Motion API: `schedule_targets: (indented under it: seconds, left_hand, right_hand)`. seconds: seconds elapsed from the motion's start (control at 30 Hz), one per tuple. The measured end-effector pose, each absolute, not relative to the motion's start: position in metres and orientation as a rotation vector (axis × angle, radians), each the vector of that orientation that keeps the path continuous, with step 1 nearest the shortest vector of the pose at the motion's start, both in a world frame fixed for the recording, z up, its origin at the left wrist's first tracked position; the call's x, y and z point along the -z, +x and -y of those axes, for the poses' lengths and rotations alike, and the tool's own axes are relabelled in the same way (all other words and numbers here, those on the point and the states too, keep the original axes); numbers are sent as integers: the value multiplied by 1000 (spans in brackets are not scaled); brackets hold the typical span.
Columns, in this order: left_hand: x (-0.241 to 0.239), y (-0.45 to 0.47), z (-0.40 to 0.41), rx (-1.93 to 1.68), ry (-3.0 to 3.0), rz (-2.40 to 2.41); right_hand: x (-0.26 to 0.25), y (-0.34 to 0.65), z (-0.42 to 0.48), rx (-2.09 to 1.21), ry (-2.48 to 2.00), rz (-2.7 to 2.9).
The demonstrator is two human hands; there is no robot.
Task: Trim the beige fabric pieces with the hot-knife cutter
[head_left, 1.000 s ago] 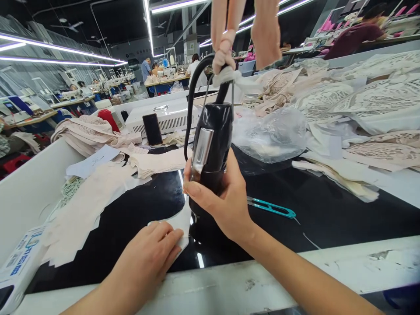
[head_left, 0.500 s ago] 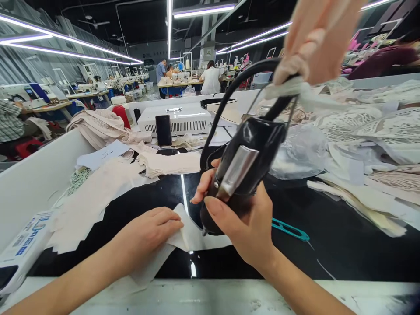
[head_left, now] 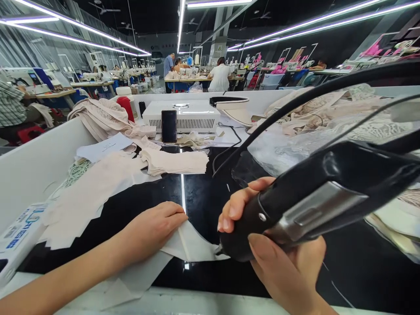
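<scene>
My right hand [head_left: 278, 258] is wrapped round a black corded hand tool [head_left: 315, 197] with a metal lever on its side. The tool lies tilted low, its tip touching a pale fabric piece [head_left: 193, 245] on the glossy black tabletop [head_left: 203, 192]. My left hand [head_left: 154, 227] lies flat on that same fabric piece with its fingers together and stretched out, pressing it down just left of the tool's tip. The tool's black cable [head_left: 295, 100] arcs away to the upper right.
Stacks of beige fabric pieces [head_left: 108, 175] and a folded pile [head_left: 105, 116] lie left. A white box unit [head_left: 187, 116] with a black phone [head_left: 169, 125] leaning on it stands at the back. Lace pieces and a plastic bag [head_left: 288, 144] fill the right. Other workers sit far behind.
The tool has swung from upright down to a low tilt toward the fabric, and the view has come closer. My left hand has stayed on the fabric piece.
</scene>
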State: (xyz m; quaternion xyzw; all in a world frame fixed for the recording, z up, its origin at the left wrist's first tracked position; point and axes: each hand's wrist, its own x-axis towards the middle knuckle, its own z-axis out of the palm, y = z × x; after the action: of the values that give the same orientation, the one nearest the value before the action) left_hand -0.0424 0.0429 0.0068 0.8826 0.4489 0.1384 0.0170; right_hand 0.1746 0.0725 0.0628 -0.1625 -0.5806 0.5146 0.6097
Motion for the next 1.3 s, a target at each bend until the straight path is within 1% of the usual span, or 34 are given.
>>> schedule_targets:
  seconds: [0.3, 0.47, 0.7, 0.97, 1.3]
  left_hand:
    - [-3, -50, -32, -487, 2720, -1328]
    - [-2, -50, -31, -501, 2703, -1318]
    - [1, -48, -29, -551, 2786, -1303]
    - [6, -48, -29, -637, 2781, -1279]
    - [6, -49, -28, -646, 2781, -1286]
  right_hand:
    - [-67, 182, -69, -1189, -455, 1357]
    - [-71, 180, -74, -1247, -454, 1350]
    - [-76, 154, -97, -1158, -411, 1275]
    - [-67, 122, -119, -1187, -384, 1243]
    - [-60, 115, -120, -1202, -316, 1243]
